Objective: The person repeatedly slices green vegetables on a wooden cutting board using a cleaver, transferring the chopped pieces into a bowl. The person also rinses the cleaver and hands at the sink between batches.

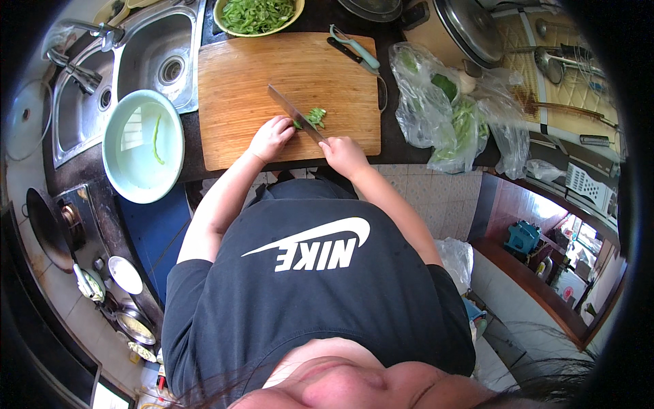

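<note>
On the wooden cutting board (245,66), my right hand (343,156) grips the handle of a kitchen knife (291,108), its blade angled to the upper left. My left hand (273,138) has its fingers curled at the blade's left side, against a small piece of green vegetable, largely hidden. Sliced green pieces (317,117) lie right of the blade. A peeler (357,48) and a small black-handled knife (345,50) rest at the board's upper right. Beyond the board stands a yellow-rimmed bowl of sliced green vegetable (258,15). One long green pod (157,139) is in a pale basin of water (110,153).
A double steel sink (191,56) with a faucet (87,76) is at the upper left. Plastic bags of green vegetables (424,112) lie right of the board. A wok (48,230) sits at the far left, and a large lidded pot (470,30) at the upper right.
</note>
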Demonstrator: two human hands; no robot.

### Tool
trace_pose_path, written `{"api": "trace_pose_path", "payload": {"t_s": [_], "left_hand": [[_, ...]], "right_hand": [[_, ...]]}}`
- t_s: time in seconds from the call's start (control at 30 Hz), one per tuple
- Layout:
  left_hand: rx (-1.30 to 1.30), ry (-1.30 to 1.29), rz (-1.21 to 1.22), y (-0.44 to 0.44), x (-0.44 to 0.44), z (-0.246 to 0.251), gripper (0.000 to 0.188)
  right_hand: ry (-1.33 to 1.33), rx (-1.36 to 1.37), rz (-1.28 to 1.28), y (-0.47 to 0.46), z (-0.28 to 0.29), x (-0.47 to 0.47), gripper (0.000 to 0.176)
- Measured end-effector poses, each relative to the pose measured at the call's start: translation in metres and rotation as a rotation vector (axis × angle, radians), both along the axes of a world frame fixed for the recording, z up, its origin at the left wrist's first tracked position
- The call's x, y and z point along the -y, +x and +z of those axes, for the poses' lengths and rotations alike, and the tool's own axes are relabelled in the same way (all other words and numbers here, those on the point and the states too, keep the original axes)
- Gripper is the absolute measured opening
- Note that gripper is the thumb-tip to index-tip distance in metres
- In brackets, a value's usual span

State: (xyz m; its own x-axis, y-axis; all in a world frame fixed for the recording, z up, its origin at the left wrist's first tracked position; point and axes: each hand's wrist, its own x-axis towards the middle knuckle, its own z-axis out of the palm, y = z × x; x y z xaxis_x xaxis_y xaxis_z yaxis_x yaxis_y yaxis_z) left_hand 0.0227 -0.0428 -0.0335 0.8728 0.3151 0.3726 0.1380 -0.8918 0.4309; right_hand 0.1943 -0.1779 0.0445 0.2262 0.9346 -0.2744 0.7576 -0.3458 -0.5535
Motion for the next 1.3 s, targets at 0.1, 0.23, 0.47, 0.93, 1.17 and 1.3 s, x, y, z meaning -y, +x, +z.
{"api": "trace_pose_path", "payload": {"t_s": [0.1,0.23,0.47,0.93,1.17,1.3], "left_hand": [[-0.029,-0.027,0.0,-0.001,0.0,-0.003,0.02],[-0.028,-0.018,0.003,-0.002,0.0,-0.004,0.02],[-0.035,-0.062,-0.012,-0.003,0.0,-0.006,0.02],[-0.033,-0.034,-0.001,-0.003,0.001,-0.003,0.021],[-0.055,-0.006,-0.003,-0.004,0.001,-0.003,0.023],[-0.057,-0.002,-0.013,-0.004,0.001,-0.005,0.024]], "right_hand": [[0.016,0.028,0.031,-0.003,0.005,0.001,0.031],[-0.015,0.041,0.042,-0.005,0.012,-0.001,0.028],[-0.131,0.06,0.044,-0.006,0.017,-0.012,0.029],[0.043,-0.075,-0.085,-0.006,-0.007,-0.027,0.033],[-0.015,0.042,0.007,-0.011,0.007,-0.008,0.03],[-0.036,0.073,0.027,-0.011,0.008,-0.008,0.029]]}}
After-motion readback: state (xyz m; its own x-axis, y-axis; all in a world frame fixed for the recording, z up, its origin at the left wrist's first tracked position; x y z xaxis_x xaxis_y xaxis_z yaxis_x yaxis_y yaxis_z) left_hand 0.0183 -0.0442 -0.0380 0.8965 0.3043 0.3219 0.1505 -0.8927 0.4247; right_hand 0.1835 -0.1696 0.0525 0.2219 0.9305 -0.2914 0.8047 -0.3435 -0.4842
